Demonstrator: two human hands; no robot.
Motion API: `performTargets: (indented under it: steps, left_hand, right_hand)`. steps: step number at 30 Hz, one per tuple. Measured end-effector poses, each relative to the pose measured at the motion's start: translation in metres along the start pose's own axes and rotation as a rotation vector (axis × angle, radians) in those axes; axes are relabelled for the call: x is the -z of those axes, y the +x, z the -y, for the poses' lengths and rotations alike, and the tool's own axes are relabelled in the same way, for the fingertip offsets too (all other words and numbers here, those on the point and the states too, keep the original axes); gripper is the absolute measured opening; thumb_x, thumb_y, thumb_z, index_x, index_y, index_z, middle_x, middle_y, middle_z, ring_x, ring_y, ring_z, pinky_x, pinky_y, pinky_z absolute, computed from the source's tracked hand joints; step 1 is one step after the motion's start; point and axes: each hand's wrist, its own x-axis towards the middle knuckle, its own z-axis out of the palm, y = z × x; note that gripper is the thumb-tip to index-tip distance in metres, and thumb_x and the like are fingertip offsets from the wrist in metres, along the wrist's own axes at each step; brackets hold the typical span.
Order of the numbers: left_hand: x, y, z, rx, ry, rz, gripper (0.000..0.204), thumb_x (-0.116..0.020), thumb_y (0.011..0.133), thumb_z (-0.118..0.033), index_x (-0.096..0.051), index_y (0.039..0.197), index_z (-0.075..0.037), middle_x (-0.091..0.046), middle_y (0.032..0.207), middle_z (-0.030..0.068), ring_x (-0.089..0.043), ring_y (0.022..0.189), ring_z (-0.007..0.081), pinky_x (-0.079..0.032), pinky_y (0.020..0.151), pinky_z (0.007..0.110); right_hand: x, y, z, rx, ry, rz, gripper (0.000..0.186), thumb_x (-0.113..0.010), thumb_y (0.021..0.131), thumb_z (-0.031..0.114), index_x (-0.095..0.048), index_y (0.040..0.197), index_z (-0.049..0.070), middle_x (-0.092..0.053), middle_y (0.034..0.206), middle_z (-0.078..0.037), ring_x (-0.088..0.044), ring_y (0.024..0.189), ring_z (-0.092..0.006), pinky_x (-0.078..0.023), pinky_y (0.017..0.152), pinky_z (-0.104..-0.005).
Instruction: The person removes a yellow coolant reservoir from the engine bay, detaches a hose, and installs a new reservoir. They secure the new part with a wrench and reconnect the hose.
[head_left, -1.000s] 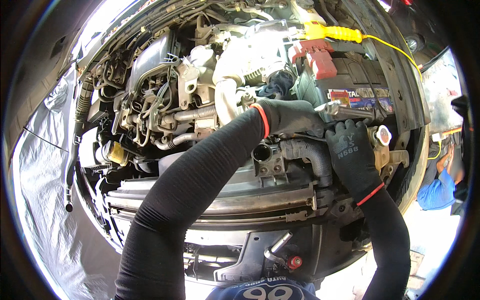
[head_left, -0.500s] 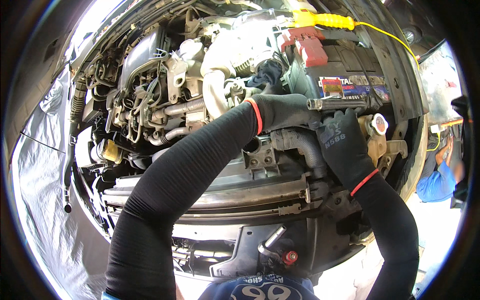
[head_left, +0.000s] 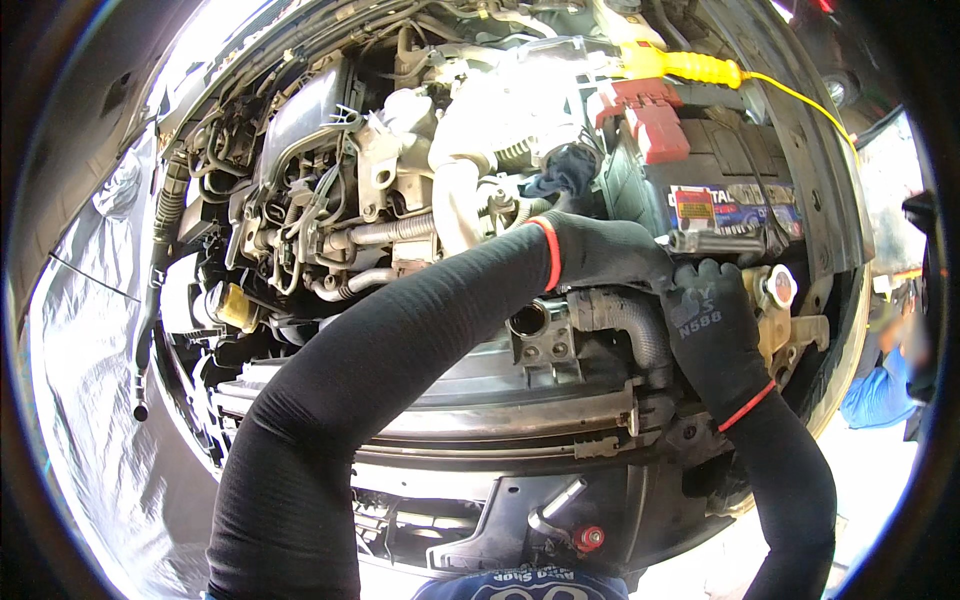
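My left hand, in a black glove with a red cuff edge, reaches across the engine bay to the front of the battery. Its fingers look bent, with the tips hidden beside my other hand. Right against it, my right hand, gloved alike, has its fingers curled in. What either hand grips is out of sight. Just above the knuckles lies a dark metal bar along the battery's front; I cannot tell whether a finger touches it. A ribbed black hose bends below my hands.
A yellow work lamp with a cord lies above the red terminal cover. Dark cloth is stuffed into a pipe opening. A metal tool and a red-topped part rest at the front. Another person's blue sleeve shows at right.
The whole scene has shifted a little right and down in the picture. Both hands stay together at the battery's front, with little visible change in their grip.
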Motion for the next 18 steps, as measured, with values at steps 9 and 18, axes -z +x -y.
performTargets:
  steps: [9,18]
  left_hand:
    - [-0.005,-0.005,0.001,0.039,0.123,-0.03,0.036,-0.058,0.1,-0.033,-0.071,0.123,-0.008,-0.073,0.116,0.0063,-0.067,0.104,0.0224,-0.048,0.099,0.043]
    - [0.01,-0.007,0.015,-0.222,-0.036,0.153,0.03,-0.059,0.105,-0.029,-0.07,0.12,-0.005,-0.069,0.101,0.0033,-0.058,0.088,0.0113,-0.045,0.075,0.029]
  right_hand:
    - [0.0,0.001,0.001,0.011,-0.093,0.049,0.016,-0.062,0.093,0.026,-0.075,0.091,0.017,-0.067,0.083,-0.005,-0.063,0.089,-0.0254,-0.042,0.079,-0.0445]
    - [-0.003,-0.002,-0.007,-0.071,0.099,-0.225,0.022,-0.067,0.086,0.017,-0.068,0.107,0.011,-0.064,0.107,-0.011,-0.06,0.108,-0.0332,-0.043,0.101,-0.0514]
